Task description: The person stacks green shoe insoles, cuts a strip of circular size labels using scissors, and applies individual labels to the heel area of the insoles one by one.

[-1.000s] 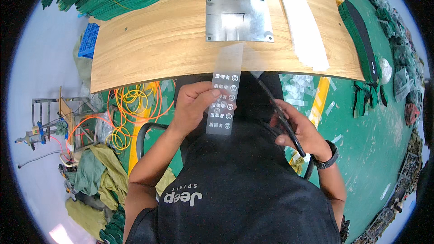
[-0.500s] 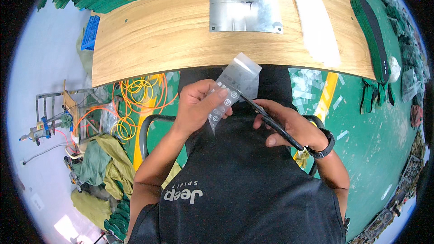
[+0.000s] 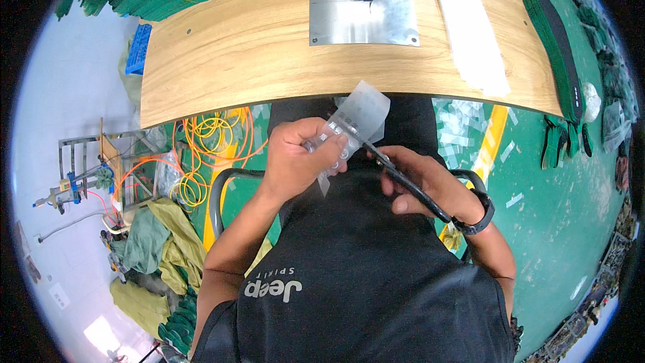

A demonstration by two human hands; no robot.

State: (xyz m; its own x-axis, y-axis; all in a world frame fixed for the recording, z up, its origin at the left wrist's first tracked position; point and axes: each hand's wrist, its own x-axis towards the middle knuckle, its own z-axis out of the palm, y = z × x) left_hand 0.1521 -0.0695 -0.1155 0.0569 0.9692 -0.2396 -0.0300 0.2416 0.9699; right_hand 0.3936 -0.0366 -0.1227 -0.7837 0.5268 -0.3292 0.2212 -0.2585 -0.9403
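Just below the near curved edge of the pale wooden tabletop, the left hand pinches a clear plastic strip studded with small round buttons, fingers curled over its lower half while its upper end stands free and tilted toward the table edge. To the right of that hand, the right hand is closed around the handles of black-handled scissors, their tip touching the strip's right edge. Both hands hang over the lap, with open room between them and the tabletop's edge. Farther ahead of the hands, a square grey metal plate lies flat on the wood, and a long white strip lies to its right, well apart from both hands.
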